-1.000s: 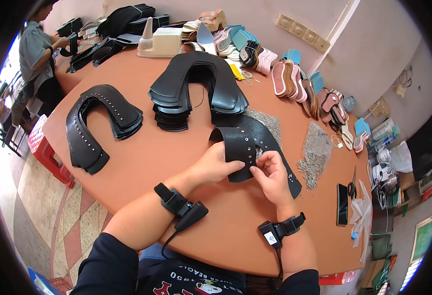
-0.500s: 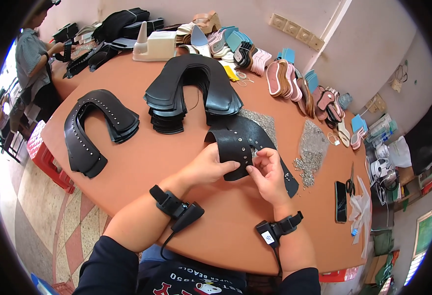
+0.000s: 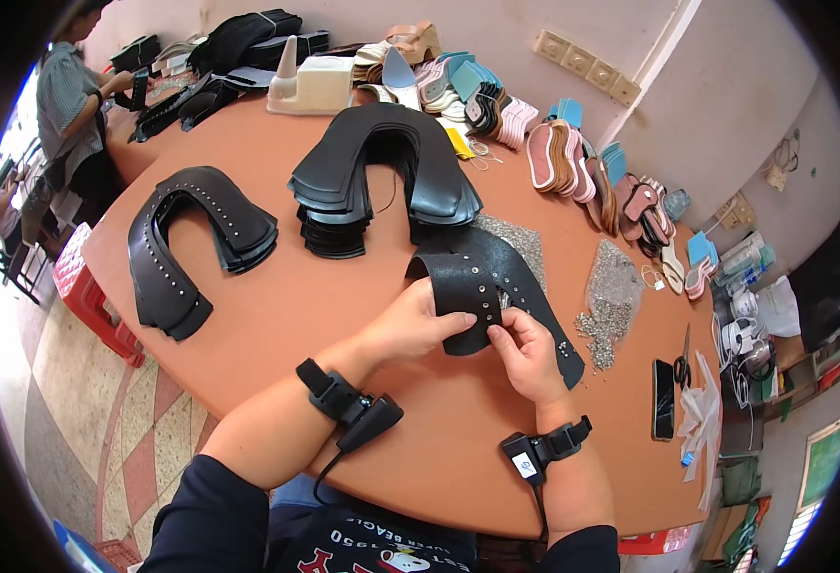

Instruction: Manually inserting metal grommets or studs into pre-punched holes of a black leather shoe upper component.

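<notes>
A curved black leather piece [image 3: 444, 286] with small metal studs along it is bent up in front of me. My left hand [image 3: 418, 325] grips its near end, thumb pressed on the front face and the other fingers behind. At the edge of the same piece, by the row of studs, my right hand [image 3: 530, 355] has thumb and fingers closed in a pinch; whether a stud is between the fingertips is hidden. The far arm of the piece lies on the table to the right. Silver studs [image 3: 599, 334] spill from a clear bag [image 3: 616, 272] beyond my right hand.
A tall stack of black U-shaped pieces [image 3: 343, 177] stands ahead, a studded stack [image 3: 167, 282] to the left. Another stud bag [image 3: 518, 239] lies partly behind the held piece. At right are a phone [image 3: 663, 399] and scissors [image 3: 683, 363]. A person [image 3: 68, 105] works far left.
The view has shifted slightly. My right fingers have drawn together and a little lower at the leather's edge; my left hand keeps its grip.
</notes>
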`<control>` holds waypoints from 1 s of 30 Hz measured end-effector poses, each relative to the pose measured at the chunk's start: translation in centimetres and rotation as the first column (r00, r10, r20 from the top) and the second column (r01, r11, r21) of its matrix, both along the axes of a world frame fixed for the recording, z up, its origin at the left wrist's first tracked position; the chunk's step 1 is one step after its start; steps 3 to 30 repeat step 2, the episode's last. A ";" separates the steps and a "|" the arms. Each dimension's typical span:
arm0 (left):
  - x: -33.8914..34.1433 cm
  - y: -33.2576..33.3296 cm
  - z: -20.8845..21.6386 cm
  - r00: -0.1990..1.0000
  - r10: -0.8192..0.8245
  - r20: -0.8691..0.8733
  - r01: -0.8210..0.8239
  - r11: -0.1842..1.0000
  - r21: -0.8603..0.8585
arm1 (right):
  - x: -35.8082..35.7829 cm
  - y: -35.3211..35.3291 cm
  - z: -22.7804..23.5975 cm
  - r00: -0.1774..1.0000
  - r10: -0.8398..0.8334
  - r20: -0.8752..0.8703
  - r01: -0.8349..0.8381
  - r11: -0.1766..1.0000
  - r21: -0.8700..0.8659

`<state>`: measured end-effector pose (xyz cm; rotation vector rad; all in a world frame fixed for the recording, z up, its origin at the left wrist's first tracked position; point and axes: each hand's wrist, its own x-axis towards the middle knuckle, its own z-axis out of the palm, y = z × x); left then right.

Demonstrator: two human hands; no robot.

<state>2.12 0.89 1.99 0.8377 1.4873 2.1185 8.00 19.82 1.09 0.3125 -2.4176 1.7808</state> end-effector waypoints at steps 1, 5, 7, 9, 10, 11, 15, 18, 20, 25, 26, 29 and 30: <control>0.1 0.0 0.0 1.000 0.000 -0.002 0.000 1.000 0.010 | 0.1 0.1 0.3 1.000 -0.020 0.019 0.016 0.987 0.158; 0.2 0.0 0.0 1.000 0.000 -0.002 0.000 1.000 0.020 | 0.3 0.2 0.8 0.998 -0.042 0.036 0.028 0.950 0.312; 0.2 0.0 0.0 1.000 0.000 -0.002 0.000 1.000 0.020 | 0.3 0.2 0.8 0.998 -0.042 0.036 0.028 0.950 0.312; 0.2 0.0 0.0 1.000 0.000 -0.002 0.000 1.000 0.020 | 0.3 0.2 0.8 0.998 -0.042 0.036 0.028 0.950 0.312; 0.2 0.0 0.0 1.000 0.000 -0.002 0.000 1.000 0.020 | 0.3 0.2 0.8 0.998 -0.042 0.036 0.028 0.950 0.312; 0.2 0.0 0.0 1.000 0.000 -0.002 0.000 1.000 0.020 | 0.3 0.2 0.8 0.998 -0.042 0.036 0.028 0.950 0.312; 0.2 0.0 0.0 1.000 0.000 -0.002 0.000 1.000 0.020 | 0.3 0.2 0.8 0.998 -0.042 0.036 0.028 0.950 0.312; 0.2 0.0 0.0 1.000 0.000 -0.002 0.000 1.000 0.020 | 0.3 0.2 0.8 0.998 -0.042 0.036 0.028 0.950 0.312; 0.2 0.0 0.0 1.000 0.000 -0.002 0.000 1.000 0.020 | 0.3 0.2 0.8 0.998 -0.042 0.036 0.028 0.950 0.312; 0.2 0.0 0.0 1.000 0.000 -0.002 0.000 1.000 0.020 | 0.3 0.2 0.8 0.998 -0.042 0.036 0.028 0.950 0.312; 0.2 0.0 0.0 1.000 0.000 -0.002 0.000 1.000 0.020 | 0.3 0.2 0.8 0.998 -0.042 0.036 0.028 0.950 0.312; 0.2 0.0 0.0 1.000 0.000 -0.002 0.000 1.000 0.020 | 0.3 0.2 0.8 0.998 -0.042 0.036 0.028 0.950 0.312; 0.2 0.0 0.0 1.000 0.000 -0.002 0.000 1.000 0.020 | 0.3 0.2 0.8 0.998 -0.042 0.036 0.028 0.950 0.312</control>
